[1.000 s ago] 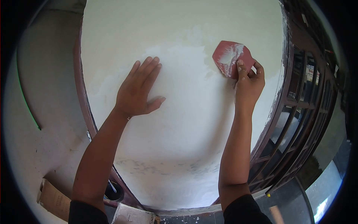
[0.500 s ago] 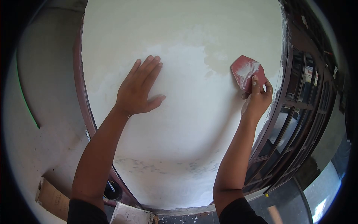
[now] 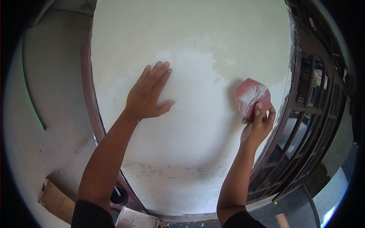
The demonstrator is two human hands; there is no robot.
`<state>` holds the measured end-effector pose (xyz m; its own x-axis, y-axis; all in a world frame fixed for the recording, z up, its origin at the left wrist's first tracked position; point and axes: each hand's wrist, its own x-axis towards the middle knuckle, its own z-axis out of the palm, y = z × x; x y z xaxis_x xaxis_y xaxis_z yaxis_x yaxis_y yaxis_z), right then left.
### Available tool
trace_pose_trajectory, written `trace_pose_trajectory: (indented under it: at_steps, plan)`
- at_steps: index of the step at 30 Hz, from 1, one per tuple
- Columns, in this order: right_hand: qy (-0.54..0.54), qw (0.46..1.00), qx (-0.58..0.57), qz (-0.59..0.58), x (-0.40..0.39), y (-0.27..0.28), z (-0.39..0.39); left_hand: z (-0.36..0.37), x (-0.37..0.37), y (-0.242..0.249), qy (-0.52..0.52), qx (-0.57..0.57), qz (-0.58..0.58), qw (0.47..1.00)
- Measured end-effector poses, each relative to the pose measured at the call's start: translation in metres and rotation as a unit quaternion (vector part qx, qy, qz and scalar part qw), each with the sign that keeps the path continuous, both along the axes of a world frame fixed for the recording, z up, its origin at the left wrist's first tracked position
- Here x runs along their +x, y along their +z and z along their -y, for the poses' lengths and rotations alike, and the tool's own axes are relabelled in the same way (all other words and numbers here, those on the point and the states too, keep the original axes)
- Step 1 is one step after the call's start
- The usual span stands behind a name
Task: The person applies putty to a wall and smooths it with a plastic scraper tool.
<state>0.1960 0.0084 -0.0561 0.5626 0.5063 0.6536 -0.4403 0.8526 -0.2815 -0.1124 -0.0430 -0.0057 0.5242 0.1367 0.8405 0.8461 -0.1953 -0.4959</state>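
Note:
My left hand [image 3: 149, 93] lies flat on the wall [image 3: 190, 129], fingers stretched upward and thumb out to the side. In my right hand [image 3: 259, 127] is a reddish putty spreader [image 3: 240, 93], pinched with a finger over its face and the others behind. White putty is smeared across the middle of the spreader, and white flecks show on the fingers and wrist. A whiter, coated patch covers the wall between the hands, with a greenish, duller area above it. The spreader stands close to the wall, casting a shadow at its left.
A dark wooden window frame with glass panes [image 3: 291, 131] runs along the right edge. At left is a brown wooden frame [image 3: 86, 72]. Below are a dark bucket [image 3: 121, 197], a whitish box [image 3: 135, 219] and a cardboard piece [image 3: 57, 201]. A green line [image 3: 30, 98] hangs far left.
My right hand has moved down along the wall with the putty spreader. My left hand keeps its place on the wall. The whole view has shifted slightly.

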Motion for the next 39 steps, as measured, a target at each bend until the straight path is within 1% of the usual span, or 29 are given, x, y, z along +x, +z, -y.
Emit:
trace_pose_trajectory:
  at_steps: [2, 3, 5, 6, 8, 10, 12, 13, 14, 16, 18, 19, 20, 21, 22, 23, 24, 25, 26, 27, 28, 31, 32, 33, 35, 36, 37, 38, 39]
  plan:
    - [0.054, 0.998, 0.004, 0.025, -0.017, -0.030, 0.011, 0.000, 0.000, -0.001, -0.010, -0.009, -0.001, 1.000]
    - [0.080, 0.996, -0.014, 0.041, -0.027, -0.044, 0.021, 0.002, 0.001, -0.007, -0.005, -0.013, 0.003, 1.000]
    - [0.110, 0.990, -0.043, 0.075, -0.043, -0.073, 0.038, 0.004, 0.000, -0.021, -0.016, -0.019, 0.055, 0.998]
    - [0.124, 0.986, -0.061, 0.094, -0.047, -0.088, 0.048, 0.008, -0.003, -0.039, -0.031, -0.042, 0.081, 0.995]
    - [0.158, 0.979, -0.098, 0.083, -0.055, -0.120, 0.066, 0.023, -0.005, -0.094, -0.073, -0.067, 0.143, 0.985]
    - [0.170, 0.969, -0.141, 0.110, -0.062, -0.158, 0.083, 0.055, -0.004, -0.167, -0.081, -0.091, 0.225, 0.967]
    - [0.196, 0.948, -0.207, 0.141, -0.074, -0.197, 0.098, 0.096, -0.004, -0.252, -0.121, -0.143, 0.345, 0.920]
    - [0.231, 0.928, -0.240, 0.167, -0.077, -0.219, 0.106, 0.113, -0.002, -0.299, -0.158, -0.153, 0.427, 0.877]
    - [0.264, 0.906, -0.272, 0.191, -0.081, -0.238, 0.115, 0.135, 0.000, -0.341, -0.145, -0.161, 0.474, 0.853]
    - [0.323, 0.869, -0.313, 0.208, -0.093, -0.272, 0.142, 0.184, 0.015, -0.397, -0.159, -0.193, 0.590, 0.768]
    - [0.364, 0.825, -0.379, 0.209, -0.107, -0.306, 0.168, 0.239, 0.013, -0.446, -0.071, -0.268, 0.629, 0.726]
    - [0.381, 0.806, -0.400, 0.213, -0.114, -0.319, 0.183, 0.264, 0.013, -0.461, -0.067, -0.285, 0.655, 0.697]
    - [0.399, 0.786, -0.420, 0.216, -0.122, -0.331, 0.198, 0.288, 0.012, -0.473, -0.063, -0.302, 0.679, 0.666]
    - [0.402, 0.771, -0.436, 0.230, -0.131, -0.342, 0.213, 0.309, 0.008, -0.481, -0.056, -0.307, 0.692, 0.651]
    - [0.406, 0.756, -0.452, 0.245, -0.138, -0.356, 0.227, 0.325, 0.001, -0.488, -0.052, -0.307, 0.696, 0.647]
    - [0.413, 0.752, -0.449, 0.249, -0.147, -0.384, 0.235, 0.343, -0.004, -0.479, -0.058, -0.301, 0.713, 0.631]
    - [0.416, 0.746, -0.455, 0.252, -0.155, -0.392, 0.246, 0.359, -0.010, -0.472, -0.063, -0.296, 0.730, 0.613]
    - [0.426, 0.733, -0.464, 0.257, -0.162, -0.401, 0.258, 0.369, -0.019, -0.471, -0.072, -0.275, 0.728, 0.623]
    - [0.437, 0.718, -0.475, 0.262, -0.167, -0.406, 0.274, 0.376, -0.030, -0.470, -0.064, -0.278, 0.736, 0.614]
    - [0.439, 0.705, -0.489, 0.267, -0.174, -0.394, 0.290, 0.382, -0.041, -0.471, -0.081, -0.266, 0.733, 0.621]
    - [0.434, 0.680, -0.513, 0.294, -0.180, -0.384, 0.301, 0.389, -0.050, -0.474, -0.096, -0.253, 0.732, 0.625]
    - [0.431, 0.692, -0.503, 0.287, -0.205, -0.370, 0.324, 0.408, -0.073, -0.492, -0.121, -0.210, 0.744, 0.622]
    - [0.439, 0.691, -0.496, 0.288, -0.210, -0.371, 0.326, 0.417, -0.073, -0.480, -0.124, -0.208, 0.755, 0.609]
    - [0.440, 0.682, -0.502, 0.299, -0.213, -0.372, 0.328, 0.422, -0.073, -0.485, -0.141, -0.202, 0.775, 0.581]
    - [0.430, 0.682, -0.506, 0.308, -0.222, -0.374, 0.327, 0.438, -0.075, -0.490, -0.086, -0.210, 0.773, 0.592]
    - [0.438, 0.696, -0.487, 0.295, -0.226, -0.377, 0.326, 0.442, -0.076, -0.497, -0.069, -0.206, 0.772, 0.598]
    - [0.418, 0.710, -0.484, 0.294, -0.229, -0.382, 0.325, 0.448, -0.074, -0.503, -0.060, -0.211, 0.777, 0.590]
    - [0.406, 0.713, -0.481, 0.309, -0.230, -0.390, 0.321, 0.453, -0.074, -0.508, -0.052, -0.215, 0.781, 0.584]
    - [0.405, 0.704, -0.488, 0.320, -0.230, -0.397, 0.317, 0.457, -0.072, -0.512, -0.037, -0.220, 0.796, 0.563]
